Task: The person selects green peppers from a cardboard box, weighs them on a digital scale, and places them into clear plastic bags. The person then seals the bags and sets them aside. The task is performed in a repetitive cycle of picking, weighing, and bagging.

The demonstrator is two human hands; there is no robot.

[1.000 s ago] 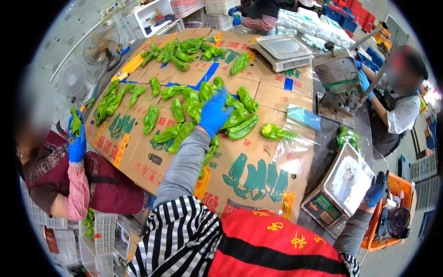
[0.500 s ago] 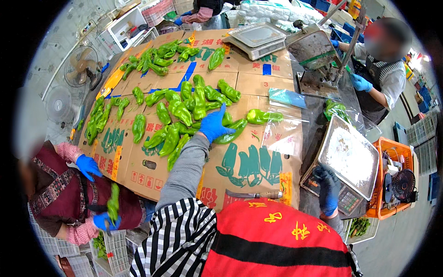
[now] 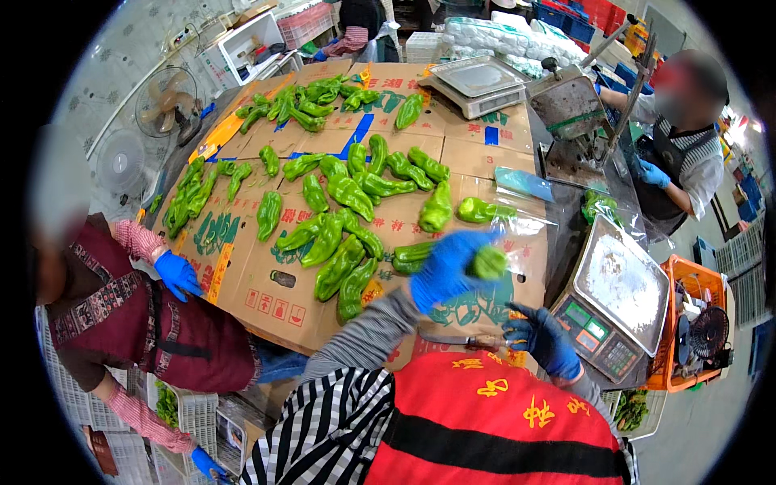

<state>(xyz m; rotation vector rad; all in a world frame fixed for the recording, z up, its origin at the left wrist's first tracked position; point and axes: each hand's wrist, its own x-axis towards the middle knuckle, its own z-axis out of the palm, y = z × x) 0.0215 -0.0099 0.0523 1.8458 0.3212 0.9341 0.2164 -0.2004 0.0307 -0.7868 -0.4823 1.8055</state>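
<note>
So yeah, the left hand (image 3: 446, 275) has its fingers round a green pepper (image 3: 489, 263) right of centre, the right hand (image 3: 548, 346) has fingers parted near a knife (image 3: 483, 341), a scale (image 3: 621, 283) crowds it lower right, and other peppers (image 3: 349, 198) clutter the cardboard (image 3: 465, 153) toward upper left.

One green pepper (image 3: 488, 263), slightly blurred, is gripped in the person's left hand (image 3: 447, 271), its rounded end showing at the right and the rest hidden. Other long, glossy, tapered green peppers (image 3: 350, 199) lie loose at varied angles across flattened cardboard (image 3: 467, 166), some overlapping, with denser heaps at the far edge and far left.
</note>
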